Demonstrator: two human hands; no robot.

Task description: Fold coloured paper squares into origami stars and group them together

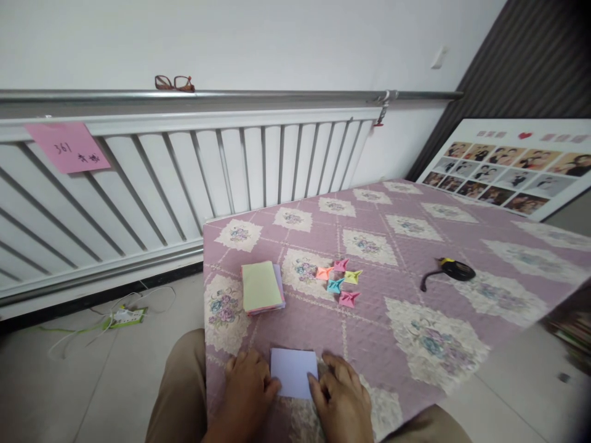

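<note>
A small pale lilac sheet of paper (294,372) lies flat on the tablecloth at the near edge, between my two hands. My left hand (249,384) rests at its left side, fingers curled on the cloth, the thumb at the lower left corner. At the opposite side, my right hand (344,397) has its thumb on the paper's right edge and its fingers bent. Both hands hold the sheet by its edges. Beyond it sits a stack of coloured paper (261,287), pale yellow on top. Several small folded paper pieces (335,285) in pink, orange, yellow and teal stand right of the stack.
A purple floral tablecloth (369,326) covers the table. A black object with a strap and yellow part (456,269) lies at right. Behind are a white radiator (272,163), a pink note (68,147), glasses (174,83) and a photo board (508,169). A power strip (127,317) is on the floor.
</note>
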